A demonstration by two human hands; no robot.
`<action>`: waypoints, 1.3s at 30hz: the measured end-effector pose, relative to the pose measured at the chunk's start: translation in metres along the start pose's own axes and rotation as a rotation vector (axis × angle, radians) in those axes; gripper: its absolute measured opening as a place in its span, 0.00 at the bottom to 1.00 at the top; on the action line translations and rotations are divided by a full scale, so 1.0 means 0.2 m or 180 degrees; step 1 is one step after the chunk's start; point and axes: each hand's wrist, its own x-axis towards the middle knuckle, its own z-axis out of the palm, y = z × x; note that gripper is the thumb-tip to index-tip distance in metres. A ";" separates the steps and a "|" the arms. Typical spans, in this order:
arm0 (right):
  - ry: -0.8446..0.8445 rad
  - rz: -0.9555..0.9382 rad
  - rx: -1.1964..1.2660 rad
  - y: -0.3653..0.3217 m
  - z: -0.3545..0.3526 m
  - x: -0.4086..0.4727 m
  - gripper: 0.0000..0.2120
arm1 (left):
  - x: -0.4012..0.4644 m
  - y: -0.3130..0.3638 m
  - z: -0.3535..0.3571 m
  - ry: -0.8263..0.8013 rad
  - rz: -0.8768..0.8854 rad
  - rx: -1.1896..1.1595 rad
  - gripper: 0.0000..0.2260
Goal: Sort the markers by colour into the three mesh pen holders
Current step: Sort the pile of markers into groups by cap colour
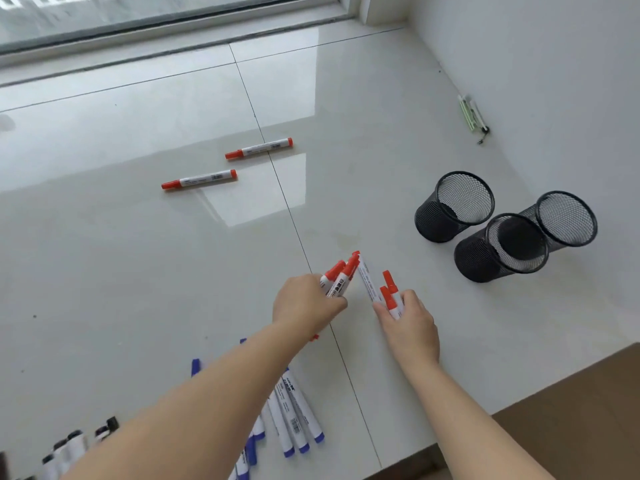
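Note:
Over the white tiled floor my left hand (pixel 306 301) grips a bundle of red-capped markers (pixel 341 275). Close beside it my right hand (pixel 408 322) holds more red markers (pixel 389 296), caps pointing away from me. Two loose red markers lie farther off on the floor, one (pixel 199 179) nearer and one (pixel 259 148) behind it. Three black mesh pen holders stand at the right with nothing showing inside: the far left one (pixel 450 206), the near one (pixel 498 249) and the right one (pixel 564 220). Blue markers (pixel 294 417) lie under my left forearm. Black-capped markers (pixel 69 448) sit at the bottom left.
A window sill and frame (pixel 173 26) run along the far edge. The white wall (pixel 554 81) stands at the right, with a small green-and-white object (pixel 472 116) at its foot. A brown surface (pixel 571 420) fills the bottom right corner.

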 end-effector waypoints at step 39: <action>-0.0781 -0.3674 -0.3455 -0.27 -0.18 0.40 0.15 | 0.09 -0.27 -0.43 0.1646 -0.0931 -0.1119 0.19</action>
